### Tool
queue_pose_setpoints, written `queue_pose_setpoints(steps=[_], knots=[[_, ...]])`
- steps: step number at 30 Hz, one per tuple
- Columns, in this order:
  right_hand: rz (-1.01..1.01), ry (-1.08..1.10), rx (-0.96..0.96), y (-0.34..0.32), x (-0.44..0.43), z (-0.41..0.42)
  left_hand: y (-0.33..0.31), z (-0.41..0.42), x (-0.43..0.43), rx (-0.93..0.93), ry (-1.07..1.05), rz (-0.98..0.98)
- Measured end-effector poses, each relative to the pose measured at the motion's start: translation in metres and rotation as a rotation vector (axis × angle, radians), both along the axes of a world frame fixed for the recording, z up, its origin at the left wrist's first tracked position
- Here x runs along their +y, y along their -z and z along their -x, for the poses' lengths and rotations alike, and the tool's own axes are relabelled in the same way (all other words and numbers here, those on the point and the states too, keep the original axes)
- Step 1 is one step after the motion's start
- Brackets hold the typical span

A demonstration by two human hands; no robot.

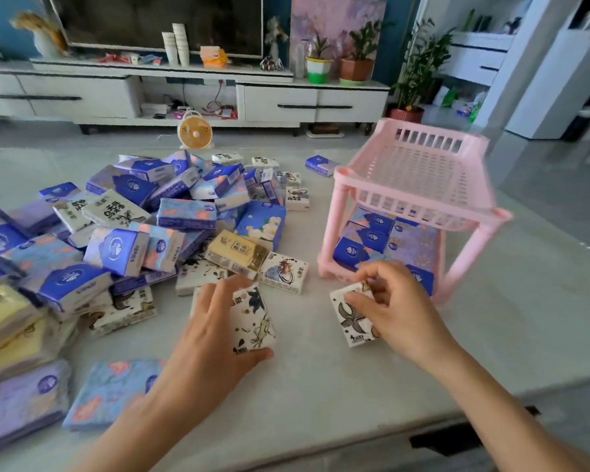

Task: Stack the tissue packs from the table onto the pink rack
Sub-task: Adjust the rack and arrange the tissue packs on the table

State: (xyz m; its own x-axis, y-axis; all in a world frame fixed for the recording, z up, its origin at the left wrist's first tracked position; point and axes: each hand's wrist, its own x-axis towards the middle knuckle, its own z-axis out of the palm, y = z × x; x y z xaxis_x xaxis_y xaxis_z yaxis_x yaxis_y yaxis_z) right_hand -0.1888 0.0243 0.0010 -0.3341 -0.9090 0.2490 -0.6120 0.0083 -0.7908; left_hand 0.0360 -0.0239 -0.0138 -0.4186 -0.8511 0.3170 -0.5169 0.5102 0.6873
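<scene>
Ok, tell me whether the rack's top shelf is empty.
Empty: the top shelf shows bare pink mesh; tissue packs sit only below.

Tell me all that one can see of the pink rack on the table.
The pink rack is plastic as it looks, with two slotted trays joined by round corner posts. It stands upright on the table, to the right of the pile. Only the lower tray holds packs, blue and purple, side by side and stacked. The right hand, pinching a white pack, is just before its near lower edge; whether it touches the rack I cannot tell.
</scene>
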Motion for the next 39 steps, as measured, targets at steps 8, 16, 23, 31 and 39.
queue_pose_setpoints(steps=[8,16,23,31,39], knots=[[-0.029,-0.114,0.161,-0.013,0.027,0.023,0.002,0.049,0.012,-0.014,0.156,0.181],[0.741,0.210,0.426,-0.001,0.023,0.034,-0.022,0.136,-0.017,-0.043,0.261,0.436],[0.635,0.249,0.364,0.022,-0.001,0.029,-0.015,0.146,-0.040,-0.291,0.357,0.369],[0.285,0.304,0.546,0.019,-0.004,0.030,-0.039,0.155,-0.035,-0.644,0.353,0.293],[0.016,0.180,0.414,0.011,-0.001,0.029,-0.036,0.151,-0.027,-0.585,0.350,0.307]])
